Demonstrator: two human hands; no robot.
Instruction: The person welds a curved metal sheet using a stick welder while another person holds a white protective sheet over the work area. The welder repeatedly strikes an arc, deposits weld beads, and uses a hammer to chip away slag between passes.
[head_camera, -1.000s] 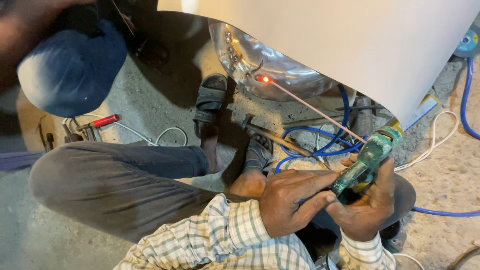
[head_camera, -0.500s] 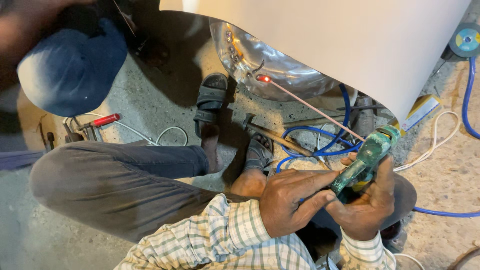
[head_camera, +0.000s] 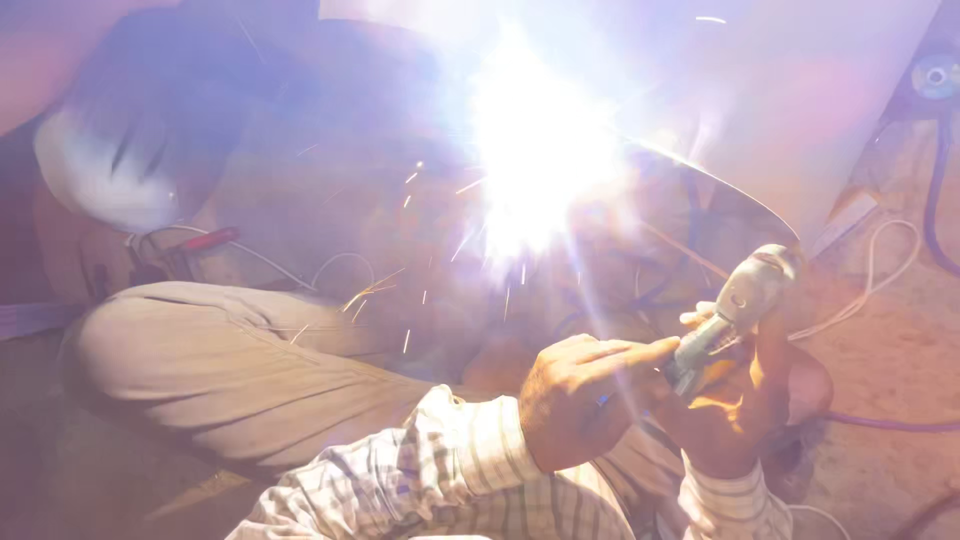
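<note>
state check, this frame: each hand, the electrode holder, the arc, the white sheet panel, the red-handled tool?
left hand: closed on holder, index finger extended
right hand: gripping holder from below
electrode holder: held, tilted up toward arc
arc: lit, sparks flying
white sheet panel: glare-washed, curved edge visible
red-handled tool: lying on the ground, untouched

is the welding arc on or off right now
On: a blinding white arc flash throws sparks near the metal sheet, while both hands grip the electrode holder.

Welding electrode holder (head_camera: 735, 305), greyish in the glare, tilted up-right, clasped in both hands, rod probably hidden by flare
</note>
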